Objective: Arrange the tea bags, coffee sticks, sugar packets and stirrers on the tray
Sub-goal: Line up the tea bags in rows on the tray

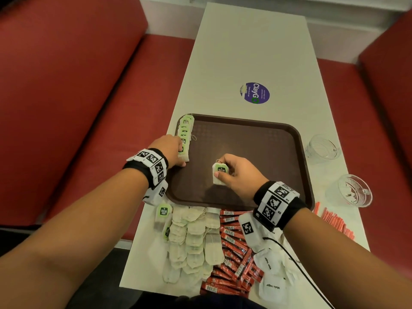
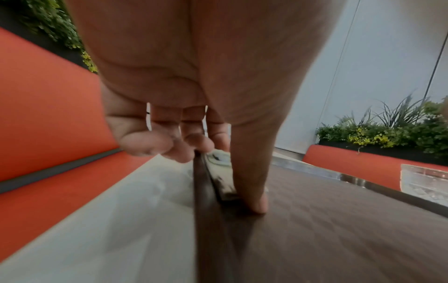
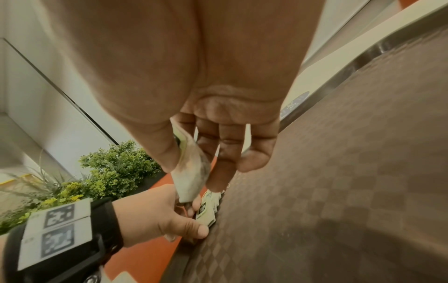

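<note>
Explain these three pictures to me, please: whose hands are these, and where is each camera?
No machine here: a person works with two bare hands, wearing marker wristbands. The wide picture comes from a head camera looking down; the other two from wrist cameras looking along the fingers. On the white table lies a brown tray with a row of tea bags along its left edge. The left hand holds that row's near end between thumb and fingers. The right hand pinches one tea bag over the tray. Nearer lie loose tea bags, red sachets and white sugar sachets.
</note>
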Demonstrator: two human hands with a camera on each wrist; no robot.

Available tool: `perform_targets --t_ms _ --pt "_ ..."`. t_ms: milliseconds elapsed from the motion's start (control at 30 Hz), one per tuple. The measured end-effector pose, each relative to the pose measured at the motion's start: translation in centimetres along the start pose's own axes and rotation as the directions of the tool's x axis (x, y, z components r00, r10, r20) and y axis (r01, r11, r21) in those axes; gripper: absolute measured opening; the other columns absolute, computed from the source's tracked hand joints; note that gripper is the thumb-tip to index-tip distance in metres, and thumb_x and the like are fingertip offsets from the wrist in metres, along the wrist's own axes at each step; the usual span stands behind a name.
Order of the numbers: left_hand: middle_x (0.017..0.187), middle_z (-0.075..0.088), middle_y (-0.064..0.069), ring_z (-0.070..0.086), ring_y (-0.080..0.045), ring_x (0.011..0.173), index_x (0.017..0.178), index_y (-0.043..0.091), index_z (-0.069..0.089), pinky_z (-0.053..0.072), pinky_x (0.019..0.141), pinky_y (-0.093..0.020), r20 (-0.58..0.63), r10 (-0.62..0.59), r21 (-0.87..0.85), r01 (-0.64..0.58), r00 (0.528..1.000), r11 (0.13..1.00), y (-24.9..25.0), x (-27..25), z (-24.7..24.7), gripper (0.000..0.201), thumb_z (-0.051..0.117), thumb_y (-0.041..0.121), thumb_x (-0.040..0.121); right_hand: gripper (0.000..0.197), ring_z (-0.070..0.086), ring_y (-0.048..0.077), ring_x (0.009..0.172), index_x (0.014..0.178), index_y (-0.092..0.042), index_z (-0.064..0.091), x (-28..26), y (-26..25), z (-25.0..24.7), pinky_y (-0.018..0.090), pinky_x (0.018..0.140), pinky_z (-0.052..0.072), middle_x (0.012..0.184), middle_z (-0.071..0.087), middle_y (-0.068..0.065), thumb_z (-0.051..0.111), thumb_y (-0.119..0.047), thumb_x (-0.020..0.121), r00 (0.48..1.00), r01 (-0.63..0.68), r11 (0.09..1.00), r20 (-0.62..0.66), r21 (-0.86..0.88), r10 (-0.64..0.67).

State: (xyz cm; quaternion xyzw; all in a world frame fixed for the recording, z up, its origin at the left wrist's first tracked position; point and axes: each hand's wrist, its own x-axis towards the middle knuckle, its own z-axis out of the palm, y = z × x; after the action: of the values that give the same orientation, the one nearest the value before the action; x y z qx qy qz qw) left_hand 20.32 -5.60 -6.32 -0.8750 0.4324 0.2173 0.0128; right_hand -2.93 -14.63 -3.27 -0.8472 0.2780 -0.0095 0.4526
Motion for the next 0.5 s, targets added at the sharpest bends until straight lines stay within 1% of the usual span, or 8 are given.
perform_targets --t_ms 100,167,233,300,333,400,467,500 --pt "0.106 0.059 0.0 0.058 -0.022 0.097 0.094 0.028 0.058 0.048 0.081 -0.034 -0.008 0.036 0.024 -0.036 0.999 0.999 -0.2 0.3 -0.1 0.034 0.084 0.037 0.074 0.011 0.066 0.01 0.086 0.104 -0.022 0.062 -0.1 -0.2 -0.1 0.037 0.081 0.059 0.094 0.066 -0.011 0.066 -0.026 0.095 1.0 -0.006 1.0 0.002 0.012 0.006" --pt "0.109 0.059 0.0 0.058 -0.022 0.1 0.096 0.03 0.058 0.049 0.084 -0.034 0.009 0.053 0.046 -0.053 0.999 0.998 -0.4 0.4 -0.3 0.031 0.082 0.034 0.077 0.011 0.068 0.012 0.087 0.105 -0.022 0.063 -0.1 -0.3 0.0 0.04 0.081 0.06 0.095 0.068 -0.007 0.067 -0.026 0.095 1.0 -0.018 0.999 -0.003 0.038 0.018" --pt "0.108 0.059 0.0 0.057 -0.021 0.097 0.097 0.031 0.058 0.049 0.082 -0.034 0.001 0.069 0.047 -0.069 0.998 0.996 -0.4 0.3 -0.4 0.03 0.08 0.038 0.078 0.01 0.072 0.02 0.085 0.105 -0.02 0.064 -0.1 -0.7 0.1 0.046 0.077 0.062 0.097 0.07 0.001 0.067 -0.022 0.095 0.998 -0.064 0.988 0.018 0.14 0.062" --pt "0.101 0.06 0.004 0.059 -0.018 0.091 0.096 0.031 0.06 0.047 0.077 -0.032 -0.091 0.107 -0.023 -0.109 0.99 0.994 -0.1 -0.8 -1.0 0.026 0.075 0.045 0.081 0.007 0.075 0.028 0.079 0.102 -0.02 0.065 0.1 -0.8 0.4 0.055 0.073 0.061 0.095 0.072 0.006 0.067 -0.02 0.095 0.995 -0.101 0.972 0.043 0.211 0.094" --pt "0.096 0.061 0.006 0.06 -0.015 0.087 0.094 0.031 0.061 0.047 0.073 -0.03 -0.16 0.139 -0.116 -0.158 0.977 0.98 0.3 -1.6 -1.3 0.022 0.071 0.048 0.084 0.005 0.075 0.031 0.078 0.1 -0.02 0.066 0.2 -0.9 0.5 0.058 0.072 0.06 0.093 0.072 0.007 0.067 -0.02 0.095 0.995 -0.1 0.97 0.045 0.221 0.092" --pt "0.09 0.065 0.009 0.058 -0.004 0.074 0.089 0.03 0.065 0.045 0.068 -0.023 -0.264 0.224 -0.355 -0.311 0.938 0.882 1.5 -4.0 -2.2 0.018 0.066 0.048 0.089 0.003 0.075 0.032 0.077 0.097 -0.019 0.066 0.4 -1.2 0.7 0.059 0.07 0.06 0.091 0.072 0.009 0.068 -0.02 0.094 0.996 -0.085 0.969 0.042 0.234 0.077" --pt "0.089 0.068 0.007 0.057 -0.007 0.071 0.089 0.031 0.069 0.048 0.068 -0.023 -0.279 0.34 -0.468 -0.437 0.898 0.768 2.6 -6.6 -2.9 0.017 0.067 0.048 0.087 0.005 0.075 0.027 0.073 0.092 -0.018 0.065 0.5 -1.6 0.8 0.057 0.068 0.061 0.088 0.071 0.007 0.068 -0.021 0.094 0.998 -0.067 0.971 0.035 0.229 0.061" --pt "0.087 0.068 0.006 0.058 -0.01 0.074 0.09 0.033 0.069 0.049 0.07 -0.025 -0.271 0.397 -0.462 -0.48 0.877 0.745 3.0 -7.5 -3.0 0.015 0.069 0.047 0.086 0.008 0.074 0.023 0.07 0.089 -0.018 0.064 0.5 -1.8 0.9 0.055 0.067 0.061 0.085 0.071 0.006 0.069 -0.021 0.093 0.998 -0.056 0.976 0.03 0.212 0.051"
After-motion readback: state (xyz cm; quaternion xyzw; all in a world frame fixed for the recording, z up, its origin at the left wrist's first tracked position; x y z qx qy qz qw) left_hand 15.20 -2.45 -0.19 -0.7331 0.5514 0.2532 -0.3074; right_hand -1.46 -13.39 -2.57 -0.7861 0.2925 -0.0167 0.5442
